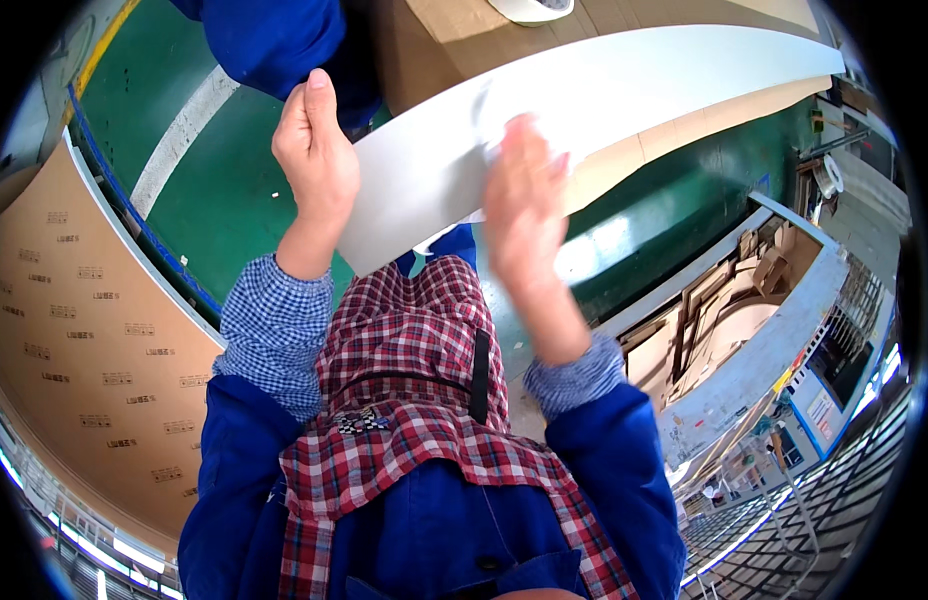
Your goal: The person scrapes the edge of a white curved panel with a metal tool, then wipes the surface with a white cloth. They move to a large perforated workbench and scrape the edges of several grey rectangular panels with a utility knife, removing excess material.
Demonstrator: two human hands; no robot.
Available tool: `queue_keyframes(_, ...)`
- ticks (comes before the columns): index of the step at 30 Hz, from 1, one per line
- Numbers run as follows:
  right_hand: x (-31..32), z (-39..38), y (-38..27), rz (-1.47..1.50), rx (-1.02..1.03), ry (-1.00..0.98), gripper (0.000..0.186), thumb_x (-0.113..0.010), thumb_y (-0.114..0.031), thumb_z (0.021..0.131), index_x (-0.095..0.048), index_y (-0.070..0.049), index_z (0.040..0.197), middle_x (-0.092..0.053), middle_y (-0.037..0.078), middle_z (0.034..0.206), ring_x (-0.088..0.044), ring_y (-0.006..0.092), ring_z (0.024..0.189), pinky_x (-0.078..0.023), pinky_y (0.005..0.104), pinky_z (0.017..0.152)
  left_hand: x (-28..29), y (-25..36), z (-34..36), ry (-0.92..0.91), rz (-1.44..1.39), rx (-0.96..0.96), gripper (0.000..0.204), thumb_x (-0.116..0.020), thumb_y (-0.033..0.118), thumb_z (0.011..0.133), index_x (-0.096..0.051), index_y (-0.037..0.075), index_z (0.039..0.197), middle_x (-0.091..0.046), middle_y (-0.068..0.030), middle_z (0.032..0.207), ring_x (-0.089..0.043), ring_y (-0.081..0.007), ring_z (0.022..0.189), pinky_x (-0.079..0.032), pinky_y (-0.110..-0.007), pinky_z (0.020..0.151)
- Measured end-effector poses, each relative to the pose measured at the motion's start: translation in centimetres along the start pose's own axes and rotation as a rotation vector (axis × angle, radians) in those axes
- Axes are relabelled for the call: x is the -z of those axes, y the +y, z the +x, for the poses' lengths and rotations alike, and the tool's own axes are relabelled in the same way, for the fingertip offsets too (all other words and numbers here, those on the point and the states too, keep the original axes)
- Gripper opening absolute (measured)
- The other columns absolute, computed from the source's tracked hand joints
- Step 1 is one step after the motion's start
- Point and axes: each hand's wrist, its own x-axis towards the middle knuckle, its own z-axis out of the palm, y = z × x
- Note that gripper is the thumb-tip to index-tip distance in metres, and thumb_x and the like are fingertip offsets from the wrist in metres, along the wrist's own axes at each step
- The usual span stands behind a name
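A long white panel [624, 95] lies across the view, its narrower end toward me on the left. My left hand [317, 150] is closed at that end, its thumb pointing away from me along the edge; the curled fingers are partly hidden. Over the panel's near part is my right hand [529, 195], smeared by motion, with the fingers pointing away from me. Something pale shows by its fingertips, too blurred to name. A soft shadow of this hand falls on the white surface.
Brown cardboard [449, 35] sits under the panel's far side, with a white round object [532, 8] on it. Another person's blue-clothed part [274, 40] is at the far left. A printed brown board [94, 350] stands left. A bin of cardboard scraps [719, 300] stands right.
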Motion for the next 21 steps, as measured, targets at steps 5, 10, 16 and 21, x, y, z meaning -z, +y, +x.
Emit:
queue_keyframes(5,0.5,-0.6,-0.6,0.118,0.140,-0.041,0.034,-0.055,-0.004,0.080,-0.059,0.002,0.113,-0.060,0.018,0.117,-0.055,0.0292,0.114,-0.033,0.0558,0.101,0.4,-0.2,0.1,0.005,0.020,0.003,0.044,-0.047,0.025,0.097,-0.031,0.010,0.060,-0.025,0.0049,0.058,-0.023,-0.0049,0.055,-0.019,-0.025,0.049)
queue_keyframes(10,1.3,4.0,10.0,0.151,-0.353,0.324,0.021,-0.048,-0.012,0.092,-0.061,0.001,0.103,-0.063,0.016,0.106,-0.063,0.0301,0.093,-0.049,0.0367,0.081,0.2,0.0,-0.2,-0.006,0.026,0.020,0.044,-0.047,0.024,0.097,-0.032,0.010,0.059,-0.027,0.0048,0.058,-0.024,-0.0049,0.055,-0.019,-0.024,0.050)
queue_keyframes(16,3.9,4.5,8.0,0.648,-0.809,0.484,0.023,-0.053,-0.019,0.094,-0.060,0.002,0.092,-0.053,0.002,0.063,-0.046,0.0094,0.055,-0.040,0.0259,0.052,-0.4,0.4,-0.4,-0.231,0.291,-0.157,0.045,-0.069,0.016,0.084,-0.031,0.007,0.060,-0.028,0.0022,0.061,-0.027,-0.0097,0.054,-0.026,-0.026,0.049)
queue_keyframes(21,3.5,3.8,4.3,0.254,-0.419,0.228,0.013,-0.071,-0.013,0.074,-0.066,-0.008,0.085,-0.064,0.007,0.069,-0.063,0.0159,0.059,-0.050,0.0258,0.056,-2.1,1.8,-0.3,-0.439,0.652,-0.445,0.058,-0.082,0.034,0.065,-0.031,0.004,0.060,-0.032,-0.0064,0.060,-0.033,-0.0201,0.053,-0.030,-0.034,0.049)
